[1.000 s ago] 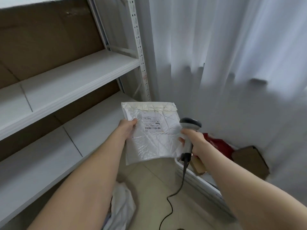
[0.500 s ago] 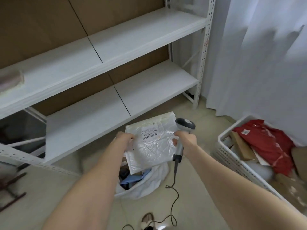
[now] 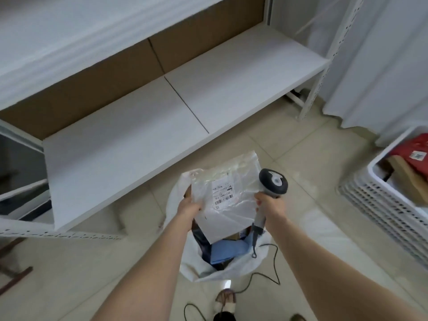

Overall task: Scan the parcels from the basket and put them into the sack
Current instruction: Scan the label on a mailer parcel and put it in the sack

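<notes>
The left grip (image 3: pixel 188 208) is clenched on the left edge of a white plastic mailer parcel (image 3: pixel 231 212), thumb on top and fingers underneath. The parcel is held flat and slightly tilted, directly above the open mouth of the white sack (image 3: pixel 196 269), its lower corner dipping towards the opening. A white shipping label (image 3: pixel 223 193) with a barcode faces up on the parcel's upper half.

The right grip (image 3: pixel 271 208) is wrapped round the handle of a grey and black barcode scanner (image 3: pixel 273 181), whose head stands up just beside the parcel's right edge. The fingers of this grip touch that edge; whether they also pinch it I cannot tell. The scanner's dark cable (image 3: pixel 274 269) drops from the handle and trails in loops over the tiled floor (image 3: pixel 324 239).

The sack stands on the floor between the two forearms. Inside it lie a blue parcel (image 3: pixel 229 250) and some darker items that are too hidden to name.

At the right edge stands a white slatted plastic basket (image 3: pixel 379 205), well apart from the sack. It holds a red parcel (image 3: pixel 414 156) with a small label and a brown cardboard parcel (image 3: pixel 407 174) beside it.

Behind the sack runs a low white shelf (image 3: pixel 162 117) on a perforated metal frame, with a white curtain (image 3: pixel 382 66) to its right. A sandalled foot (image 3: pixel 225 300) shows below the sack.
</notes>
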{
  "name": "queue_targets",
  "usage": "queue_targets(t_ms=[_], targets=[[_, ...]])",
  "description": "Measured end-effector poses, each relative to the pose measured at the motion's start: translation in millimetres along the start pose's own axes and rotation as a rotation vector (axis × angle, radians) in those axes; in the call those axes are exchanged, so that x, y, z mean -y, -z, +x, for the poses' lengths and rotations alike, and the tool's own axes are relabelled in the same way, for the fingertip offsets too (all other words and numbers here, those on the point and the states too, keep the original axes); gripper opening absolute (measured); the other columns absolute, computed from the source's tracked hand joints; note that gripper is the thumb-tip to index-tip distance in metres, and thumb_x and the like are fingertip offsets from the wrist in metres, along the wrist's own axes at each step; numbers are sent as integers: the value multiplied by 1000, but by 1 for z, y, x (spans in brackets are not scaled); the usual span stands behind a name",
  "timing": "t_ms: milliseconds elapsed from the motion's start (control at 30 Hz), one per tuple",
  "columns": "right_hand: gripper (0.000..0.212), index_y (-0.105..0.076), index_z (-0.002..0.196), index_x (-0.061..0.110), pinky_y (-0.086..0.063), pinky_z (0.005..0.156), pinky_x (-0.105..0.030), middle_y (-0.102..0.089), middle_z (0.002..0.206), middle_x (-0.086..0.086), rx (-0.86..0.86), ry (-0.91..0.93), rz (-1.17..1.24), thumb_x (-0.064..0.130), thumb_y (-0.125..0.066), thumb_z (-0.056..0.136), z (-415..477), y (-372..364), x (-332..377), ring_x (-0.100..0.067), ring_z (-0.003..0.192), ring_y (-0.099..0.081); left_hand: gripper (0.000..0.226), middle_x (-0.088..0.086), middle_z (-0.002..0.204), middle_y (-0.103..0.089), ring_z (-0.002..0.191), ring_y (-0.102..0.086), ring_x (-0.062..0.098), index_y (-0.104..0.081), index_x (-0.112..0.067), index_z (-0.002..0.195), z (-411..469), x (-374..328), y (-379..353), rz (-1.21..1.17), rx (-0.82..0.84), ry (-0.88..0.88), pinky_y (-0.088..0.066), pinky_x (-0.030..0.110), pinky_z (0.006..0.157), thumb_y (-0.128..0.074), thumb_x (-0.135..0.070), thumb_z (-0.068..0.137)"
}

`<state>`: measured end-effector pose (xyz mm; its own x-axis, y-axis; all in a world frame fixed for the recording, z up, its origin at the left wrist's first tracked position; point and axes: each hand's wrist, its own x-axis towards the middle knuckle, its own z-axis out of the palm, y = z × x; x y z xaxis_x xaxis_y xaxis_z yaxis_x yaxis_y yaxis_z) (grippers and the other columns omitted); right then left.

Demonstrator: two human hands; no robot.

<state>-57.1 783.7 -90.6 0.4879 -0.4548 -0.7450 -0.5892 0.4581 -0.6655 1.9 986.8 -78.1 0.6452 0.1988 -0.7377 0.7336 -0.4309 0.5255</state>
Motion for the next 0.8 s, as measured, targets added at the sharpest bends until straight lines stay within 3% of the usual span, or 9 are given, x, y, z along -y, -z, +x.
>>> queue_targets(t_ms=[67,167,267,400,467,567,633,700,800], targets=[[24,-53,63,12,-39,68,-36,-49,63,-8,-30,-3,-80,1,-67,79,23,-20,-26,-23,63,-46,37,15,116,-61,103,-59,31,-60,-7,125,36,23,-3,110,18,9,-46,27,70,-58,-6,88],[12,-59,74,11,-43,73,-37,-56,67,-8,-48,5,-245,8,-70,79,54,-46,-68,-27,73,-54,36,15,129,-51,124,-39,33,-64,-19,120,82,57,-5,351,-38,47,-43,28,91,-46,-15,89],[17,-63,93,10,-49,78,-38,-64,85,-11,-54,14,-408,15,-72,80,76,-64,-103,-30,85,-58,42,14,136,-43,123,-37,30,-56,-26,129,120,88,-11,420,-43,85,-40,29,92,-46,-18,90],[19,-62,97,9,-43,73,-33,-61,85,-11,-61,27,-509,15,-71,82,92,-72,-130,-28,82,-55,49,15,130,-47,109,-56,30,-50,0,131,147,115,-19,371,-62,178,-47,30,76,-58,-22,88],[22,-62,102,7,-43,72,-33,-61,87,-11,-24,-9,-541,14,-70,82,96,-74,-141,-27,82,-55,43,18,128,-51,104,-60,33,-54,4,125,152,124,-15,282,-194,169,-49,34,74,-58,-17,88],[19,-62,102,3,-46,73,-33,-60,91,-11,129,-121,-636,8,-67,84,94,-89,-161,-27,86,-58,32,16,128,-53,111,-56,34,-63,-5,118,147,132,4,135,-492,30,-44,35,89,-50,-2,88],[24,-61,113,1,-47,77,-32,-58,98,-8,213,-175,-680,5,-62,89,91,-102,-175,-24,95,-59,33,11,126,-50,101,-58,33,-63,-13,115,141,133,17,114,-621,-46,-43,34,78,-47,-2,89],[34,-60,121,2,-47,77,-30,-57,101,-6,257,-199,-684,9,-64,88,91,-112,-183,-20,92,-56,35,5,130,-47,95,-60,32,-59,-18,119,140,136,25,222,-596,-70,-44,35,75,-46,-4,90],[40,-60,123,-1,-46,77,-30,-58,101,-9,212,-230,-668,18,-66,89,93,-111,-187,-21,89,-53,39,11,138,-39,110,-55,32,-52,-11,129,149,142,29,409,-340,144,-44,35,89,-46,-7,91]])
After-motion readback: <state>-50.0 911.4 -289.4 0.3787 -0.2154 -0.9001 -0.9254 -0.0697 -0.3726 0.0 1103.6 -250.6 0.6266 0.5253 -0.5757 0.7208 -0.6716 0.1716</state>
